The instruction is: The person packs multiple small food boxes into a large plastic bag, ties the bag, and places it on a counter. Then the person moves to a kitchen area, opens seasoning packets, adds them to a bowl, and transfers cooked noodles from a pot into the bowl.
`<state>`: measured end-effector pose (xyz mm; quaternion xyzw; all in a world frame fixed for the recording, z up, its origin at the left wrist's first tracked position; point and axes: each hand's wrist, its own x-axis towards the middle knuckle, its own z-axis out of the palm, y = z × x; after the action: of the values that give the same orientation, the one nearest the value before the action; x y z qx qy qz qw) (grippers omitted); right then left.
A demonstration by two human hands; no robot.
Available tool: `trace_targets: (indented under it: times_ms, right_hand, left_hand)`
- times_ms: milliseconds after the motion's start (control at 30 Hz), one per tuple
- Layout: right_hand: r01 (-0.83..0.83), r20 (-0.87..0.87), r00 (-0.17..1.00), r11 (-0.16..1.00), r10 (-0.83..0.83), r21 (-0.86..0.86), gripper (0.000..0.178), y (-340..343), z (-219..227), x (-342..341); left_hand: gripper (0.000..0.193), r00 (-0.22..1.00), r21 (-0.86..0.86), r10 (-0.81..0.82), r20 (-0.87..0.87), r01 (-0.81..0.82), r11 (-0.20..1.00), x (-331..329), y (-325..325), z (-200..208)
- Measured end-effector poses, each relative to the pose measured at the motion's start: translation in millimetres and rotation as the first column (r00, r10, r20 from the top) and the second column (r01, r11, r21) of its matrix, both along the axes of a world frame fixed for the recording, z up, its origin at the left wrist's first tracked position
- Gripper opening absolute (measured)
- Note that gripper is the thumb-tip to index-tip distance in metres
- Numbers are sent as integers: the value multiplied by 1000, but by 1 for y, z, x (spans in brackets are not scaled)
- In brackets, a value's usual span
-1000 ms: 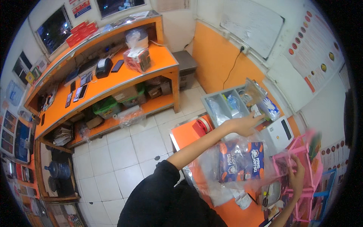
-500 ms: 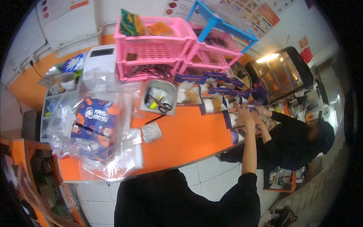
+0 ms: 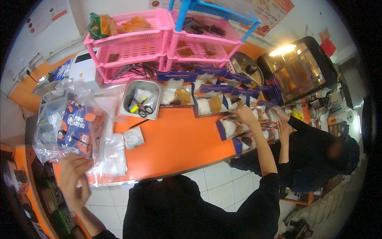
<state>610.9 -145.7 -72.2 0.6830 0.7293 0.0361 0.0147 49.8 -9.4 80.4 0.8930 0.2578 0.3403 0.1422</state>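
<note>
My right hand [image 3: 244,114] reaches over the rows of open blue-and-white food boxes [image 3: 211,110]. Its fingers are bent down and closed on the upper edge of one food box [image 3: 230,126], which holds white rice and browned food; the fingertips are partly hidden. My left hand [image 3: 75,175], raised at the counter's near left edge, is blurred, with thumb and fingers apart and nothing in it. Just beyond it, a clear plastic bag [image 3: 47,149] surrounds a blue-and-orange printed carton [image 3: 75,125].
A steel tub [image 3: 126,111] holds scissors and a yellow marker. A paper slip [image 3: 133,138] and a black pen lie on the orange counter [image 3: 171,147]. Pink racks [image 3: 131,34] and a lit display case [image 3: 296,75] stand behind. At right, a co-worker's hands [image 3: 283,128] are among the boxes.
My left hand has come up from the far lower left to beside the bagged carton. My right hand has shifted left along the boxes. The view has turned right.
</note>
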Motion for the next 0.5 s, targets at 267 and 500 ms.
trace_targets:
  times_ms: [267, 500]
  right_hand:
    - [-144, -170, 978, 977, 117, -155, 32, 68, 7, -110]
    - [-15, -756, 598, 939, -267, -344, 42, 47, -24, -126]
  left_hand:
    - [24, 840, -506, -508, -189, 360, 784, 107, -64, -92]
    - [50, 940, -570, -337, 56, 308, 762, 168, -93, -181]
